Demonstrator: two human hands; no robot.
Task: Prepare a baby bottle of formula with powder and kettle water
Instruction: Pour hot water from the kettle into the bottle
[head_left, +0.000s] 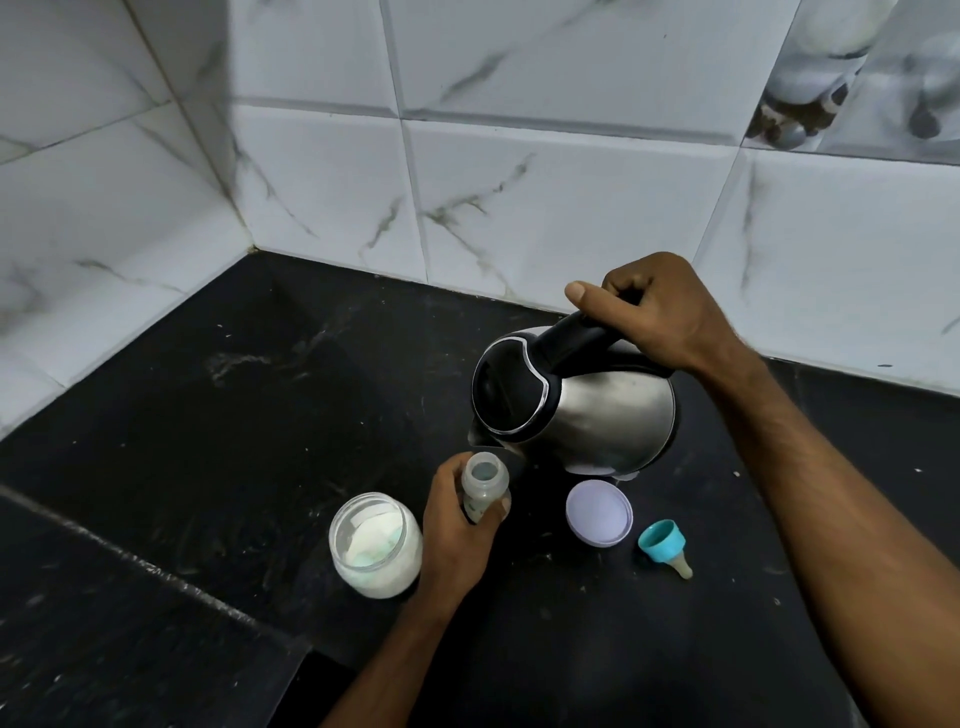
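My right hand grips the black handle of a steel kettle, which is tilted left with its spout just above the mouth of an open baby bottle. My left hand is wrapped around that small clear bottle, holding it upright on the black counter. An open glass jar of white powder stands just left of my left hand. No stream of water is visible at the spout.
A round lilac lid lies flat right of the bottle. A teal bottle collar with its teat lies on its side further right. White marble-look tiles close the corner behind; the counter steps down at the left front.
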